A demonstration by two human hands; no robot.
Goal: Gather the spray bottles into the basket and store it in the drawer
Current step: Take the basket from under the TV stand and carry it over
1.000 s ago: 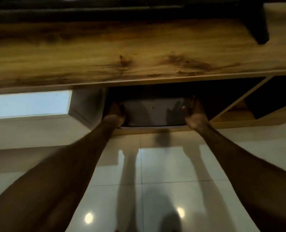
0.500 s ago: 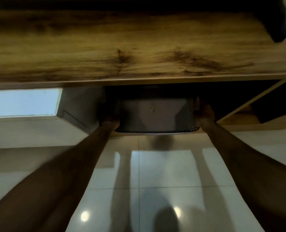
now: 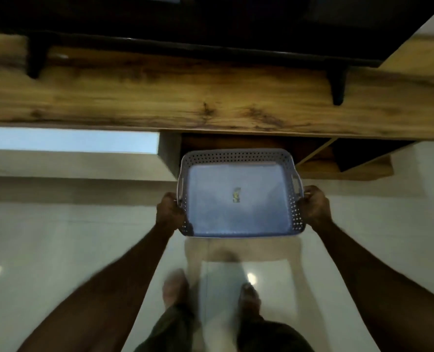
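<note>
A pale lilac plastic basket (image 3: 238, 156) with perforated walls and side handles hangs in the air in front of the wooden cabinet. It holds nothing except a small sticker on its floor. My left hand (image 3: 169, 209) grips its left wall near the front corner. My right hand (image 3: 313, 205) grips the right wall by the handle. Behind the basket is the dark open compartment (image 3: 236, 142) under the wooden top. No spray bottles are in view.
A wooden cabinet top (image 3: 211, 97) runs across the view, with a dark screen on black feet (image 3: 337, 87) above it. A white closed front (image 3: 68, 141) lies left of the opening, open wooden shelves (image 3: 343, 161) right. Glossy white floor tiles and my feet (image 3: 249, 298) are below.
Both hands have drawn the basket out of the dark compartment and toward me, and it now hangs over the floor. The view has tilted further down.
</note>
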